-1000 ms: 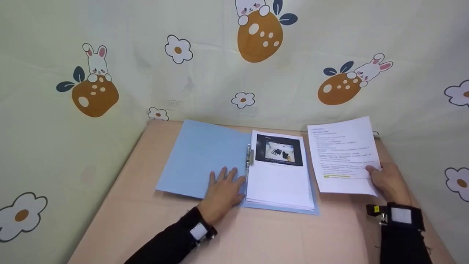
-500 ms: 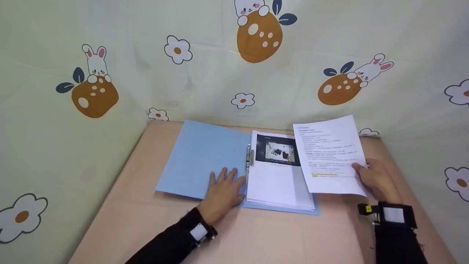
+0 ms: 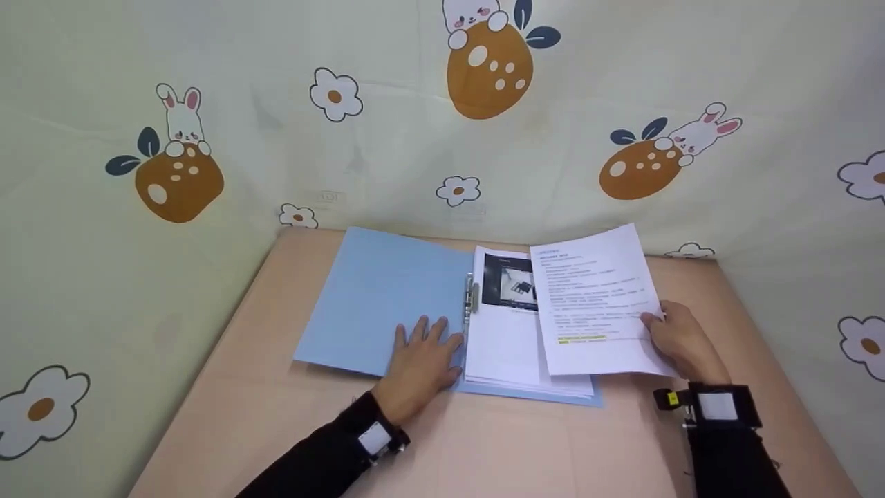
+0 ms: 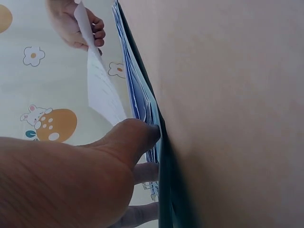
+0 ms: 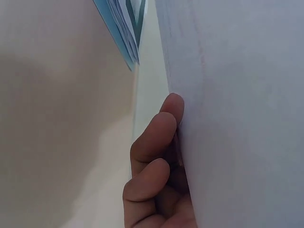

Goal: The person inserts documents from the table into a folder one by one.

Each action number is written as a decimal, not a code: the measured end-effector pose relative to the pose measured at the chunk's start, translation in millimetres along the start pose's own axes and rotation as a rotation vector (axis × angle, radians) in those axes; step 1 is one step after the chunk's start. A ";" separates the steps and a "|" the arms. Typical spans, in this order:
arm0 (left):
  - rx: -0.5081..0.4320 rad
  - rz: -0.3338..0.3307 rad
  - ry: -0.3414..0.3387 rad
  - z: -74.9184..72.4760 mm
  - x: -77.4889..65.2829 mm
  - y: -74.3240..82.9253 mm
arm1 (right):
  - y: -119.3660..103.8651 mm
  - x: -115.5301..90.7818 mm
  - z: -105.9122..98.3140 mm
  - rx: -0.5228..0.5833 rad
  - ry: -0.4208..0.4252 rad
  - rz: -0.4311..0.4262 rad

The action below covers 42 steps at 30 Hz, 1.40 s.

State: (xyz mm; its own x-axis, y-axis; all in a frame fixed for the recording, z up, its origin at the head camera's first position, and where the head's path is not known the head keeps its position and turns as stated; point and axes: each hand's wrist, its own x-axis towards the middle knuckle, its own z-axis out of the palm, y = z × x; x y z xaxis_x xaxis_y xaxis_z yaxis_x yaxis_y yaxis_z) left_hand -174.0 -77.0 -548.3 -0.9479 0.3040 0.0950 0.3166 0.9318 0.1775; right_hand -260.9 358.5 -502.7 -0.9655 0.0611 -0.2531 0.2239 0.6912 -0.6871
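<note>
A blue folder (image 3: pixel 387 297) lies spread on the table, with a metal clip (image 3: pixel 471 299) along its fold. On its right half rests a stack of white papers (image 3: pixel 501 346), whose top sheet carries a dark printed picture. My left hand (image 3: pixel 422 370) rests with fingers spread on the folder beside the clip. By its right edge, my right hand (image 3: pixel 684 339) pinches a printed sheet of paper (image 3: pixel 594 297) with yellow highlighted lines. That sheet hangs raised over the right part of the stack and hides some of the picture. In the right wrist view, curled fingers (image 5: pixel 154 137) sit behind the sheet.
A pinkish table cover (image 3: pixel 511 449) lies under the folder. Behind and at both sides hangs a pale cloth (image 3: pixel 387 152) printed with rabbits, orange fruit and flowers, meeting the table's back edge close to the folder.
My right hand has moved left with the printed sheet, from beside the folder to over the stack's right part. The left hand has stayed in place on the folder.
</note>
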 end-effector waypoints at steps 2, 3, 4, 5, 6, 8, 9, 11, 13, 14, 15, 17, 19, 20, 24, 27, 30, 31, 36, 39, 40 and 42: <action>0.000 0.006 0.002 -0.5 -0.7 -0.3 | -3.0 -0.1 3.5 -0.005 -0.020 0.008; -0.005 0.007 0.001 -0.4 -0.8 -0.5 | -4.6 -0.5 5.2 -0.004 -0.030 0.012; -0.008 0.008 0.000 -0.3 -0.9 -0.6 | -5.5 -0.3 6.8 -0.002 -0.039 0.015; -0.013 0.008 0.000 -0.2 -1.1 -0.7 | -6.8 -0.7 8.5 0.000 -0.046 0.014; -0.016 0.008 -0.002 0.2 -1.2 -0.9 | -7.6 -0.9 10.0 0.003 -0.051 0.013; -0.022 0.005 -0.006 1.0 -1.3 -1.0 | -8.9 -1.2 13.3 0.008 -0.056 0.010; -0.026 0.002 -0.010 1.5 -1.1 -1.1 | -9.4 -1.4 14.9 0.009 -0.059 0.004; -0.022 0.002 -0.010 2.0 -1.4 -1.1 | -10.2 -1.4 18.1 0.008 -0.061 -0.010; -0.017 0.000 -0.011 2.5 -1.1 -1.2 | -11.0 -1.1 21.3 0.008 -0.065 -0.019; -0.015 -0.002 -0.012 2.7 -0.8 -1.1 | -11.4 -0.7 22.9 0.008 -0.070 -0.024; -0.013 -0.004 -0.016 2.9 -0.5 -1.1 | -11.9 -0.7 24.5 0.009 -0.075 -0.030; -0.012 -0.010 -0.023 3.1 0.2 -0.9 | -12.8 -0.5 27.6 0.011 -0.081 -0.045; -0.013 -0.016 -0.031 3.0 1.0 -0.6 | -13.6 -0.7 30.7 0.013 -0.085 -0.066; -0.011 -0.017 -0.033 2.7 1.4 -0.5 | -14.0 -0.8 32.2 0.026 -0.088 -0.077; 0.004 -0.017 -0.035 2.7 2.5 -0.8 | -15.6 -1.8 37.8 0.063 -0.084 -0.110; 0.013 -0.014 -0.035 3.6 2.8 -1.2 | -16.9 -2.4 41.1 0.077 -0.084 -0.121; 0.013 -0.015 -0.038 4.4 2.5 -1.4 | -18.5 -3.1 44.0 0.081 -0.092 -0.121; 0.010 -0.016 -0.040 4.8 2.5 -1.4 | -19.1 -3.4 45.2 0.083 -0.093 -0.122; -0.003 -0.020 -0.052 4.9 2.1 -1.9 | -22.2 -4.7 52.4 0.073 -0.076 -0.130; -0.008 -0.024 -0.060 3.9 1.6 -1.9 | -24.0 -5.2 56.6 0.077 -0.072 -0.140; -0.008 -0.026 -0.063 3.8 1.5 -1.8 | -24.5 -5.3 57.9 0.085 -0.073 -0.142; -0.006 -0.028 -0.064 3.4 1.1 -1.5 | -25.2 -5.7 60.6 0.102 -0.075 -0.158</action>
State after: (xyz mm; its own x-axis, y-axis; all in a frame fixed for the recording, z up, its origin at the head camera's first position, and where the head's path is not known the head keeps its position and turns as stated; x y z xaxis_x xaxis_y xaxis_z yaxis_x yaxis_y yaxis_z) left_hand -175.6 -77.3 -551.7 -0.9567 0.2898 0.0267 0.2897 0.9390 0.1855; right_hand -253.0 297.1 -525.2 -0.9779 -0.0989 -0.1840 0.0862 0.6115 -0.7866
